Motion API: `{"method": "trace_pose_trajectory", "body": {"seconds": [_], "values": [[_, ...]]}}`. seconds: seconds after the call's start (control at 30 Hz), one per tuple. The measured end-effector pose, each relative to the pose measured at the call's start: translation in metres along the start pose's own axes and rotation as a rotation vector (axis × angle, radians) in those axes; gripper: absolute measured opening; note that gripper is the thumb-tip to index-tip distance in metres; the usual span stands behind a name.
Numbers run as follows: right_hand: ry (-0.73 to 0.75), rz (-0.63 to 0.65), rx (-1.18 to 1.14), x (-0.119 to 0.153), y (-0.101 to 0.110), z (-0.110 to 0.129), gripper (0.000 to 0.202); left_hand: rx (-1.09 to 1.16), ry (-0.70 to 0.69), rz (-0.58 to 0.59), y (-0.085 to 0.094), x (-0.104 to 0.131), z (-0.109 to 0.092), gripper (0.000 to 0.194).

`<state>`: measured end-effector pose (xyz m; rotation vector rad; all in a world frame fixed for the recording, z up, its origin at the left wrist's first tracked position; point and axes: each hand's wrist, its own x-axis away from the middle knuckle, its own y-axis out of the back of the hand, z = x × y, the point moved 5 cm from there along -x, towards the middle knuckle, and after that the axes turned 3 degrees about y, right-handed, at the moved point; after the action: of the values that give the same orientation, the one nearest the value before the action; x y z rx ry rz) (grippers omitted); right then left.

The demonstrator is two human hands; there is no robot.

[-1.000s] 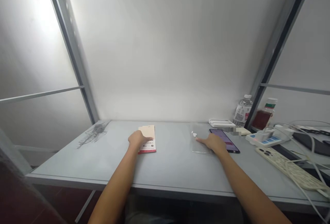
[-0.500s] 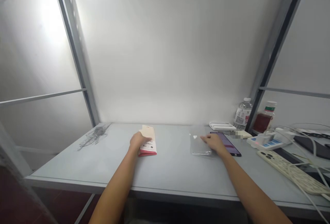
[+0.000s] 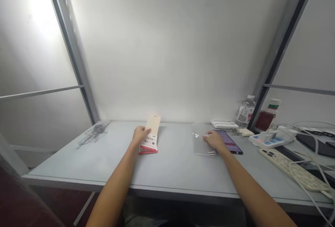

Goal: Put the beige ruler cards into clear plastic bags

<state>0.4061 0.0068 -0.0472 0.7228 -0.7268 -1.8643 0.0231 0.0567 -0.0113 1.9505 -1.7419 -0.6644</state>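
Observation:
My left hand (image 3: 140, 135) is closed, thumb on top, on the left edge of a cream printed card packet (image 3: 154, 126) with a red band at its bottom. Its far end is tilted up off the table. Beneath it, more red-edged packets (image 3: 148, 152) show only at their near edge. My right hand (image 3: 213, 139) has its fingers pinched at the right side of a clear plastic bag (image 3: 200, 147) with small white marks. The bag lies flat on the table. A phone (image 3: 230, 143) with a purple screen lies just right of that hand.
On the right are a white device (image 3: 224, 125), a water bottle (image 3: 246, 111), a jar of dark red contents (image 3: 267, 116), a power strip (image 3: 267, 139), a patterned phone case (image 3: 293, 167) and loose cables. A dark scribble-like mark (image 3: 96, 133) is at left. A wall stands behind.
My left hand has raised the top packet's far end and shifted it away from the packets below. My right hand stays at the bag, with more white marks showing.

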Motion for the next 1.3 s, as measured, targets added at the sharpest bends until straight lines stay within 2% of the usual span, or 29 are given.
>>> {"method": "trace_pose_trajectory", "body": {"seconds": [0.13,0.4,0.6,0.73,0.83,0.97,1.07,1.3], "values": [[-0.006,0.012,0.032,0.004,0.004,0.002,0.026,0.035,-0.027,0.001,-0.003,0.002,-0.003,0.025],[-0.001,-0.025,0.061,0.007,0.008,0.007,0.034,0.059,-0.07,0.03,-0.008,0.003,-0.005,0.025],[0.03,-0.038,0.16,0.006,0.008,0.009,0.036,0.197,-0.132,0.167,-0.028,0.011,-0.018,0.033],[0.065,-0.03,0.25,0.007,0.005,0.01,0.037,0.196,-0.147,0.214,-0.039,0.017,-0.022,0.031],[0.084,-0.036,0.286,0.006,0.003,0.012,0.033,0.177,-0.152,0.216,-0.04,0.016,-0.02,0.03],[0.154,-0.042,0.278,0.006,0.001,0.017,0.05,0.12,-0.144,0.192,-0.038,0.014,-0.016,0.028],[0.199,-0.03,0.266,0.006,-0.001,0.018,0.051,0.092,-0.145,0.189,-0.038,0.014,-0.017,0.027],[0.184,-0.027,0.253,0.003,-0.003,0.013,0.055,0.039,-0.178,0.175,-0.039,0.014,-0.019,0.027]]}}
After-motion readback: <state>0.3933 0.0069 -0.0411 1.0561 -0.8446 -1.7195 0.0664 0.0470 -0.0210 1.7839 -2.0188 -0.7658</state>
